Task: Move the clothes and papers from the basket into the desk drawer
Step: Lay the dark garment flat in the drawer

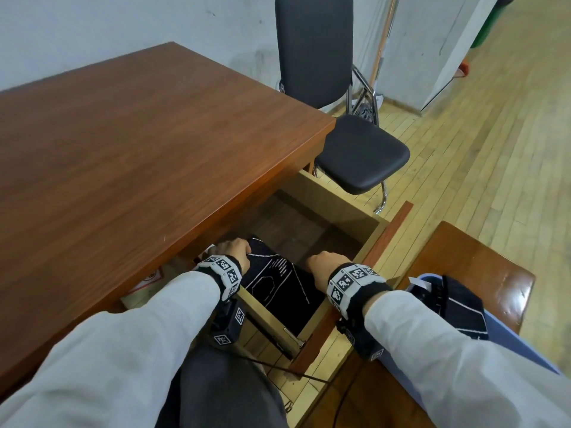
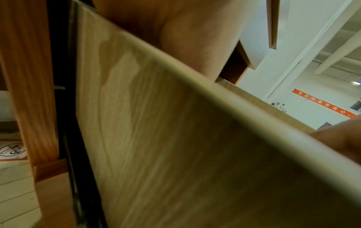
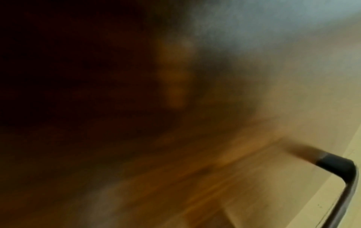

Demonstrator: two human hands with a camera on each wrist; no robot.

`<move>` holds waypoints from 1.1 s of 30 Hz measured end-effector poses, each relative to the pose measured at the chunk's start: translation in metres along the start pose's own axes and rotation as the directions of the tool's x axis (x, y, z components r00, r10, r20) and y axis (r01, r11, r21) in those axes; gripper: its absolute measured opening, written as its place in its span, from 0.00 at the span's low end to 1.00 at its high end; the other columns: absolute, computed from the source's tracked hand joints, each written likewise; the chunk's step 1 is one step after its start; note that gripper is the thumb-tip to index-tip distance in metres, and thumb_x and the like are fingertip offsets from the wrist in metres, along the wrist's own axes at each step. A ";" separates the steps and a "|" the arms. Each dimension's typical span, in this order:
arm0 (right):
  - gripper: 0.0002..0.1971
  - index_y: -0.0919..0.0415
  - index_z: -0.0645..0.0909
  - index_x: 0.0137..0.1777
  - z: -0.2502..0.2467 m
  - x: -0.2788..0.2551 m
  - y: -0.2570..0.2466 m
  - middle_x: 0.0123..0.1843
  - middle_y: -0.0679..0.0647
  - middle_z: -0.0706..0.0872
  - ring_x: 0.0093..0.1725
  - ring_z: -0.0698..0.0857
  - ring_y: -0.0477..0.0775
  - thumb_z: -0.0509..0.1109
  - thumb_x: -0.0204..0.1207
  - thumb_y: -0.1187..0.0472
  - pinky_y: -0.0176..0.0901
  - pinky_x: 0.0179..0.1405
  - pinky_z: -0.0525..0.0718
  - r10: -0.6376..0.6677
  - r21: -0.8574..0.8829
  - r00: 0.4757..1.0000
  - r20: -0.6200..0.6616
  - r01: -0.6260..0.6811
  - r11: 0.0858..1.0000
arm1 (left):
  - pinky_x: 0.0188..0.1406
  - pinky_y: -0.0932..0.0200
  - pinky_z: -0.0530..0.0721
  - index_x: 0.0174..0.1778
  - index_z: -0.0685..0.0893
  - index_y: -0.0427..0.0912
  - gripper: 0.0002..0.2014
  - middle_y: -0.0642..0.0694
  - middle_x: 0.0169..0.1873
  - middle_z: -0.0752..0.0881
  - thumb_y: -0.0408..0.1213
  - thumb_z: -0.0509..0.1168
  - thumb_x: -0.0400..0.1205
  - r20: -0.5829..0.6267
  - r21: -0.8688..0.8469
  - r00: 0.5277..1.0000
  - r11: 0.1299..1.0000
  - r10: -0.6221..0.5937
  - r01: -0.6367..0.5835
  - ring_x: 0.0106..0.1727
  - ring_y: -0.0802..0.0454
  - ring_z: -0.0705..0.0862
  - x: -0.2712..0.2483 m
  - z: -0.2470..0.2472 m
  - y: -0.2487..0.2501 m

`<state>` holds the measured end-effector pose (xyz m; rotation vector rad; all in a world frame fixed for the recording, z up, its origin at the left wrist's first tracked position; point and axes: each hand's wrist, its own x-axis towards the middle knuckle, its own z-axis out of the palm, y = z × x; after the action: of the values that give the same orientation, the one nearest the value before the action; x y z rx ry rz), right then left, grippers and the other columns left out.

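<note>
Both grips reach into the open drawer [image 1: 343,211] at lower centre: the left hand [image 1: 232,249] and right hand [image 1: 327,263] curl onto a black garment [image 1: 278,281] lying inside it, though the fingertips are hidden. At lower right, the blue basket [image 1: 506,338] holds more dark clothing [image 1: 457,307] and a white paper [image 1: 420,284], beside the desk [image 1: 139,143].

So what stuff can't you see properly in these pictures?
- Fingers of both hands: the left hand and right hand curl down onto the black garment in the drawer in the head view.
- Basket contents: the right sleeve and another dark garment cover most.
- Right wrist view: almost all dark blur.
- Left wrist view: the drawer's side board fills it.
</note>
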<state>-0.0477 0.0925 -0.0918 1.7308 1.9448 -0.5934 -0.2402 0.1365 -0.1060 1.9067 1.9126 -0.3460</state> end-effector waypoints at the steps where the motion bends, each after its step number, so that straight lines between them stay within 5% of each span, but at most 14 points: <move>1: 0.13 0.61 0.81 0.60 0.001 0.001 0.000 0.60 0.59 0.85 0.59 0.86 0.63 0.68 0.76 0.67 0.51 0.55 0.86 0.006 -0.002 1.000 0.012 -0.006 1.000 | 0.59 0.55 0.78 0.66 0.80 0.53 0.18 0.46 0.66 0.83 0.34 0.58 0.82 0.004 0.017 1.000 1.000 0.001 -0.001 0.65 0.43 0.82 0.001 0.000 0.000; 9: 0.11 0.62 0.83 0.58 0.003 0.002 0.002 0.57 0.59 0.86 0.55 0.87 0.63 0.64 0.79 0.64 0.49 0.48 0.85 0.016 0.051 1.000 -0.012 -0.015 0.999 | 0.47 0.55 0.75 0.57 0.85 0.43 0.12 0.43 0.57 0.87 0.34 0.61 0.80 -0.003 0.221 1.000 0.975 0.004 -0.003 0.59 0.42 0.85 0.004 0.012 0.003; 15: 0.12 0.60 0.83 0.57 0.003 0.004 0.003 0.55 0.59 0.87 0.52 0.87 0.62 0.62 0.79 0.61 0.51 0.53 0.87 -0.006 0.122 0.996 -0.088 0.016 0.992 | 0.54 0.54 0.77 0.67 0.80 0.45 0.18 0.44 0.64 0.84 0.34 0.60 0.81 -0.033 0.138 0.999 0.990 0.010 -0.005 0.64 0.43 0.82 0.004 0.013 0.002; 18: 0.11 0.59 0.85 0.47 -0.001 -0.001 0.005 0.48 0.56 0.88 0.49 0.88 0.61 0.60 0.79 0.58 0.48 0.51 0.86 -0.005 0.242 0.976 -0.217 0.059 0.968 | 0.67 0.49 0.76 0.72 0.75 0.43 0.21 0.41 0.71 0.78 0.30 0.59 0.82 -0.034 -0.083 0.999 0.997 -0.003 0.001 0.71 0.41 0.77 -0.001 0.005 0.008; 23: 0.12 0.57 0.88 0.53 -0.017 -0.027 0.017 0.46 0.53 0.87 0.45 0.85 0.53 0.63 0.82 0.56 0.41 0.45 0.82 0.179 0.565 0.903 -0.391 0.082 0.821 | 0.65 0.52 0.77 0.65 0.80 0.42 0.15 0.40 0.67 0.80 0.29 0.58 0.83 -0.008 -0.295 0.999 0.954 0.053 -0.053 0.67 0.41 0.79 -0.023 -0.015 0.027; 30: 0.08 0.59 0.86 0.45 -0.022 -0.102 0.069 0.45 0.56 0.89 0.38 0.83 0.49 0.67 0.79 0.58 0.34 0.28 0.76 0.419 0.696 0.802 -0.426 -0.006 0.718 | 0.60 0.54 0.80 0.57 0.84 0.46 0.11 0.44 0.60 0.85 0.33 0.61 0.82 -0.113 -0.319 0.985 0.934 0.128 -0.158 0.60 0.43 0.83 -0.070 -0.036 0.065; 33: 0.09 0.63 0.86 0.51 -0.010 -0.140 0.096 0.48 0.61 0.89 0.42 0.86 0.55 0.66 0.78 0.60 0.39 0.33 0.81 0.541 0.716 0.749 -0.383 -0.129 0.686 | 0.62 0.52 0.80 0.58 0.84 0.45 0.12 0.44 0.60 0.85 0.34 0.61 0.82 -0.156 -0.322 0.977 0.927 0.147 -0.191 0.62 0.43 0.83 -0.089 -0.040 0.085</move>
<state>0.0610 -0.0016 0.0000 2.9626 1.7446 -0.7164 -0.1623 0.0780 -0.0203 1.8783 1.7335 0.1539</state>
